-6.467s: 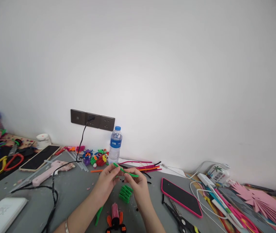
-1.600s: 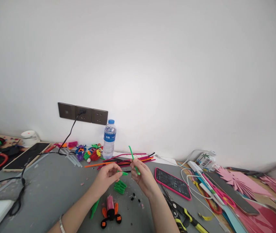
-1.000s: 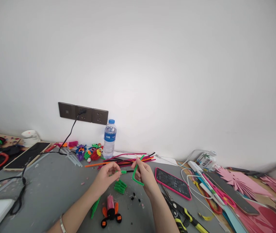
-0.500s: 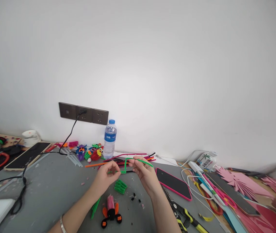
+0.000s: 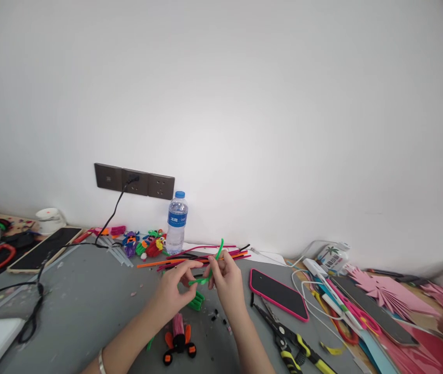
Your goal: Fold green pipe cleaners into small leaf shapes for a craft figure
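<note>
Two hands, both yours, are held close together above the grey bench (image 5: 89,298), with one green pipe cleaner (image 5: 203,281) between them. Your left hand (image 5: 172,291), with a pale bangle (image 5: 101,362) at its wrist, pinches the lower stretch between thumb and fingers. Your right hand (image 5: 227,280) grips the same strip farther along, thumb against curled fingers. Both sets of fingers are thus narrow and closed on the strip, though they hide part of it. Note that the upper end projects at a slant above your right thumb, while the lower stretch lies nearly level.

Just below your hands, a folded green bundle (image 5: 196,301) rests on the bench, partly covered by your left hand. Nearer to you is a small figure (image 5: 178,340) in pink, orange and black; black scraps (image 5: 215,315) lie to its right. Beyond your hands, loose pipe cleaners (image 5: 190,259) in pink, orange and black extend rightward from near an upright water bottle (image 5: 176,223). To the right of your right hand you see a pink-cased phone (image 5: 278,294) and, on its near side, black-and-yellow shears (image 5: 283,337).
</note>
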Available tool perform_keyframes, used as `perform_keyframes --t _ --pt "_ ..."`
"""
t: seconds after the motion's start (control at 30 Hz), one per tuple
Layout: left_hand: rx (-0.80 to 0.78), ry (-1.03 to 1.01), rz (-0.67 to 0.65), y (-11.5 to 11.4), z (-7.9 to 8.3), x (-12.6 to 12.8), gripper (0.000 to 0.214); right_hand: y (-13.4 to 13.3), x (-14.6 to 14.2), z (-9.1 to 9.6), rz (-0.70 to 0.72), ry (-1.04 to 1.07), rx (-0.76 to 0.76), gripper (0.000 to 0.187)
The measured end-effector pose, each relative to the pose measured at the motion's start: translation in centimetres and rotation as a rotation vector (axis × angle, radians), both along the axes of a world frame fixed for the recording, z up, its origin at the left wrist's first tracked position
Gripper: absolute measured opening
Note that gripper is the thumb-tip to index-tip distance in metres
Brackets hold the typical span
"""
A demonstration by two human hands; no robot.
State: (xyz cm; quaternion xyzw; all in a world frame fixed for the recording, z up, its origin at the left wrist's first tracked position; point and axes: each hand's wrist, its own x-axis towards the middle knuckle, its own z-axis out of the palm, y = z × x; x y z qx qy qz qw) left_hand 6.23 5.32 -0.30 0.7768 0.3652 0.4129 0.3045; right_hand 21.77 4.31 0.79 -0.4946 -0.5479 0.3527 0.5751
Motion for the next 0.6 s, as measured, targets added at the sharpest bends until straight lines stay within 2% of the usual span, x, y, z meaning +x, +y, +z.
perform_keyframes --t 0.1,0.27,0.4,0.53,0.6 --pt "0.036 0.052 -0.056 -0.3 0.3 0.2 0.041 -0.2 -0.3 0.2 -0.032 -0.055 0.000 0.038" --pt "0.003 0.032 -0.028 -0.4 0.6 0.3 0.019 0.0 -0.3 0.1 0.010 -0.035 -0.020 0.037" --pt "-0.150 -0.093 -0.028 0.0 0.6 0.0 0.010 0.4 0.5 0.2 0.147 0.099 -0.054 0.037" --pt "-0.275 -0.228 -0.034 0.3 0.5 -0.3 0.007 0.2 1.4 0.5 0.310 0.121 -0.169 0.036" --pt "-0.308 -0.260 -0.031 0.3 0.6 -0.3 0.007 0.1 1.6 0.6 0.341 0.144 -0.212 0.035"
